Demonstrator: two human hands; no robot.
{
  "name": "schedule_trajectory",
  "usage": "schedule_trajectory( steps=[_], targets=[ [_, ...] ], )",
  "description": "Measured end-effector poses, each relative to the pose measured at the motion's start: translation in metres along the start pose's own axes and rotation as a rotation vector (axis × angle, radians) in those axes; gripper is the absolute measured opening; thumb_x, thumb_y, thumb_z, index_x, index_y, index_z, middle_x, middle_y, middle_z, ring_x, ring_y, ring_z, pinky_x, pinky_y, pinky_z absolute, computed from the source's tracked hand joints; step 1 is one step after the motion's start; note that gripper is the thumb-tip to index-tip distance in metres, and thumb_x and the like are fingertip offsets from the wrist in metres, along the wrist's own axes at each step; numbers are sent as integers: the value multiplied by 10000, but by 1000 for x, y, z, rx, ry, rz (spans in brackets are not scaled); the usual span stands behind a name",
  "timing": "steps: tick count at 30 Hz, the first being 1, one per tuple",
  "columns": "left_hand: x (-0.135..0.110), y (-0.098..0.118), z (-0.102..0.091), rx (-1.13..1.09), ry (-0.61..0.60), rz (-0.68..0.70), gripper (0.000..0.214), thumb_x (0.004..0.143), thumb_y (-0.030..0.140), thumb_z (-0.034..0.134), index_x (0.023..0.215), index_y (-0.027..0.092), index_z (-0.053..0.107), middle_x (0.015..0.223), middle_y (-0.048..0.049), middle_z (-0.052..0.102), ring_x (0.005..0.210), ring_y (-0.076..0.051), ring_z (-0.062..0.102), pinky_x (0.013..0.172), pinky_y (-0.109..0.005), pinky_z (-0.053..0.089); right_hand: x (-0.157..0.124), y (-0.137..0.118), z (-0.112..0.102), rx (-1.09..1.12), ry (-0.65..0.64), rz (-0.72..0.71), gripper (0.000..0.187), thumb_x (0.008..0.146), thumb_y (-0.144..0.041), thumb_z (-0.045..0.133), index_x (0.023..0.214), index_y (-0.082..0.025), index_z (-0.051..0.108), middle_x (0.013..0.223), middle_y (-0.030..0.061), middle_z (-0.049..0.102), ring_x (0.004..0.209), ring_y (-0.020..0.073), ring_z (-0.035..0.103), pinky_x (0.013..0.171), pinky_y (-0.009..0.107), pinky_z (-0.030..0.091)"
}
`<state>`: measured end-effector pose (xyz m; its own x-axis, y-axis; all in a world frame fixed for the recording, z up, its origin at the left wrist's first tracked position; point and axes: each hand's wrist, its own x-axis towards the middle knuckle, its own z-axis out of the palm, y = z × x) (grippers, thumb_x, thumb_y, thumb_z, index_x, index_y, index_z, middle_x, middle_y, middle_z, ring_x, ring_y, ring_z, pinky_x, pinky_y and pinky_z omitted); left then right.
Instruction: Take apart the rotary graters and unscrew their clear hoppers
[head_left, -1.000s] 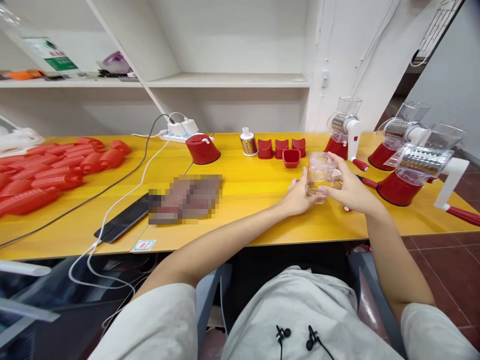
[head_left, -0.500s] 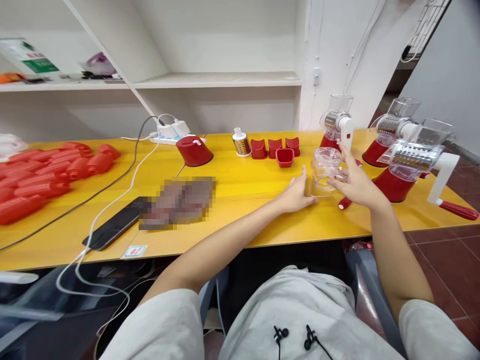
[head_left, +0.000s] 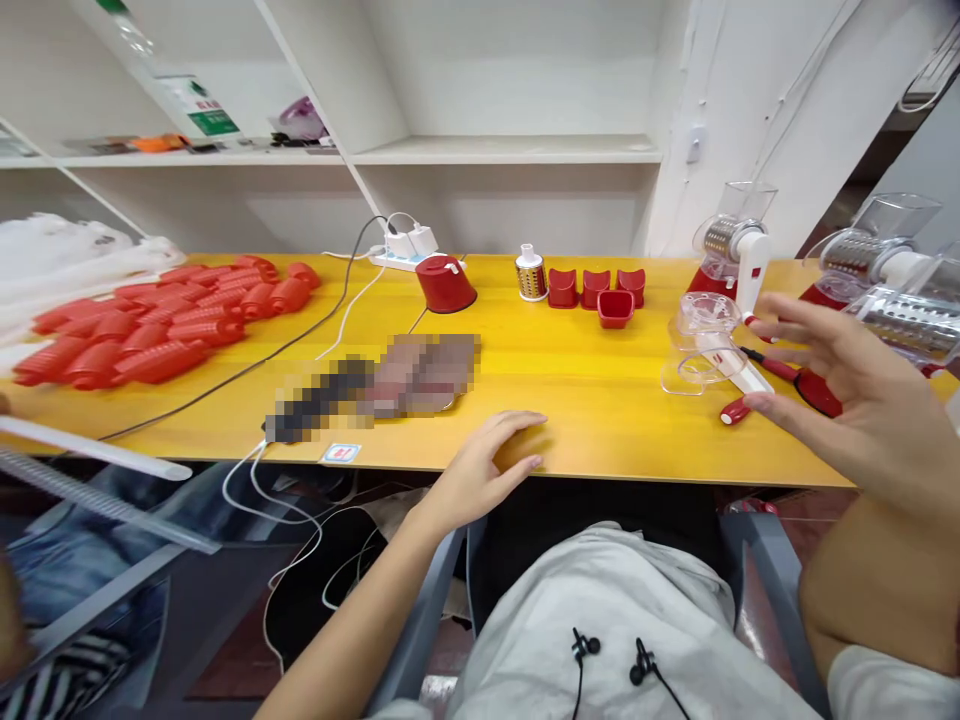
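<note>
A transparent plastic hopper cup (head_left: 701,345) stands on the yellow table (head_left: 600,430), beside the white arm and red grip of a loose crank handle (head_left: 754,385). My right hand (head_left: 844,375) hovers open to the right of the cup, fingers spread, holding nothing. My left hand (head_left: 480,465) rests on the table's front edge, empty, and is nearest to the blurred patch (head_left: 375,385). Behind the cup stands an assembled red rotary grater (head_left: 731,245) with a metal drum. Several small red cups (head_left: 596,288) sit in a row further left.
Two more rotary graters (head_left: 877,270) crowd the table's right end. A metal grater drum (head_left: 531,277), a red dome base (head_left: 446,283), a power strip (head_left: 401,255) with cables and a heap of ribbed red parts (head_left: 165,325) stand further left. White shelves (head_left: 510,150) rise behind.
Both hands have let go of the transparent cup, which now stands on the table. My left hand has drawn back to the front edge. My right hand has moved right, and the view has swung.
</note>
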<state>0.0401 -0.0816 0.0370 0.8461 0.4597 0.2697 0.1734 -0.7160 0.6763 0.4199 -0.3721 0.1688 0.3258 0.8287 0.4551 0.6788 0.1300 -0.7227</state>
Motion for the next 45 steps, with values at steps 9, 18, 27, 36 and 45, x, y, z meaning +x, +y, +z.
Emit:
schedule_trajectory(
  steps=[9,18,27,36,45],
  targets=[
    [4,-3,4,35,-4,48,328,1246,471,776,1461,262,909,1511,-172,921,1462,-395,862,1344,-610,696,11,-16,40,-232,-720,59,688,1134,-775,892,1697,-381,913,1438,144,988,1285,434,979,1094,626,843],
    [2,-23,8,61,35,56,439,1279,623,765,1517,290,922,1547,-152,928,1489,-415,877,1327,-613,723,3,-12,-16,-108,-324,103,514,1107,-682,1004,1487,-338,972,1218,120,986,1185,396,967,1006,553,847],
    [4,-31,7,44,56,48,555,1262,783,760,1493,310,936,1529,-140,940,1447,-417,899,1314,-628,740,26,56,-32,-61,641,85,392,1131,-663,859,1410,-388,846,1289,125,926,1138,418,929,1005,717,849],
    [4,-32,6,20,64,48,619,1253,833,749,1471,291,950,1507,-155,952,1416,-412,918,1292,-608,764,129,139,-11,-226,442,256,1081,1099,-539,817,2030,-257,346,2070,251,488,1946,472,507,1590,722,474],
    [3,-30,5,-20,81,19,604,1236,847,767,1439,308,950,1492,-133,955,1389,-404,931,1265,-585,774,216,171,-9,-449,449,526,879,963,-320,961,1723,-72,598,1668,384,791,1550,532,776,1420,690,581]
  ],
)
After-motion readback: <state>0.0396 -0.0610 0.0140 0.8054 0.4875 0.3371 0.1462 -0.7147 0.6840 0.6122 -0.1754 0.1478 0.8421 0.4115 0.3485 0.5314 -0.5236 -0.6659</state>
